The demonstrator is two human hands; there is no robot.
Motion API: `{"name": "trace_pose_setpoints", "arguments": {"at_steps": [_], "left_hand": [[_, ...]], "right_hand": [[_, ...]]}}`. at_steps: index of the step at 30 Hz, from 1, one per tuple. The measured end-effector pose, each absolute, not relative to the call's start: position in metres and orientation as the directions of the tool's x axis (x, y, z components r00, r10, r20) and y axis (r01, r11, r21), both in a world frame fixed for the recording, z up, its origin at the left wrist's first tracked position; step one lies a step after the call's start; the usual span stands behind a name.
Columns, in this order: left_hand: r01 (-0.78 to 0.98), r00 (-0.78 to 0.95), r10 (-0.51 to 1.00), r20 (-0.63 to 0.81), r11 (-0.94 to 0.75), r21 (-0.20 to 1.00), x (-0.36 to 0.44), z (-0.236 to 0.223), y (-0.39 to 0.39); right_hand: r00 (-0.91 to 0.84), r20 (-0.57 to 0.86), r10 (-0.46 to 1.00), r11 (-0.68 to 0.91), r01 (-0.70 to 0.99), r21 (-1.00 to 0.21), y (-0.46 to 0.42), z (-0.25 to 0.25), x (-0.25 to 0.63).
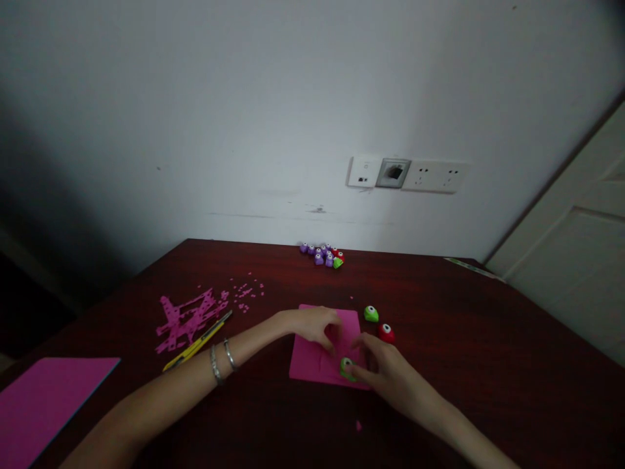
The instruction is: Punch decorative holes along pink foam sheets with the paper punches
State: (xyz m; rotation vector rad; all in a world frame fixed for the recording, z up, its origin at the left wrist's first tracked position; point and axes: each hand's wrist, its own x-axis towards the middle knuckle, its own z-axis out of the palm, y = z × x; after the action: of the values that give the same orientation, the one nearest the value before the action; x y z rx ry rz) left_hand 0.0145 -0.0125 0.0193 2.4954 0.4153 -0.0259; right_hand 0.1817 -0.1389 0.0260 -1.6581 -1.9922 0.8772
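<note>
A pink sheet of foam or thick paper (307, 361) lies on the table in front of me. My left hand (316, 326) rests over its upper part, fingers bent and thumb apart, with nothing visible between them. My right hand (383, 365) is at the sheet's right side, thumb and fingers around a small green craft punch (347, 369) with a white top. Just beyond that hand are another green craft punch (371, 314) and a red craft punch (386, 333).
Several purple, red and green punches (322, 253) cluster by the wall. Left are pink cut scraps (188, 320), tiny punched bits (245, 290) and a yellow utility knife (198, 342). A larger pink sheet (53, 404) lies near left. Sockets (434, 176) sit on the wall.
</note>
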Motion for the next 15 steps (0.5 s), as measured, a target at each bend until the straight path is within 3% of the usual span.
{"name": "trace_pose_setpoints", "arguments": {"at_steps": [4,15], "left_hand": [[0.286,0.952,0.293,-0.089,-0.748,0.598,0.012,0.0162,-0.0143],[0.269,0.949,0.31,-0.048,-0.726,0.633,0.0089,0.0083,-0.0141]], "right_hand": [[-0.254,-0.119,0.96,0.125,0.768,-0.629,-0.145,0.0305,0.1804],[-0.263,-0.066,0.963,0.171,0.777,-0.606,-0.1478,0.0239,0.1841]]}}
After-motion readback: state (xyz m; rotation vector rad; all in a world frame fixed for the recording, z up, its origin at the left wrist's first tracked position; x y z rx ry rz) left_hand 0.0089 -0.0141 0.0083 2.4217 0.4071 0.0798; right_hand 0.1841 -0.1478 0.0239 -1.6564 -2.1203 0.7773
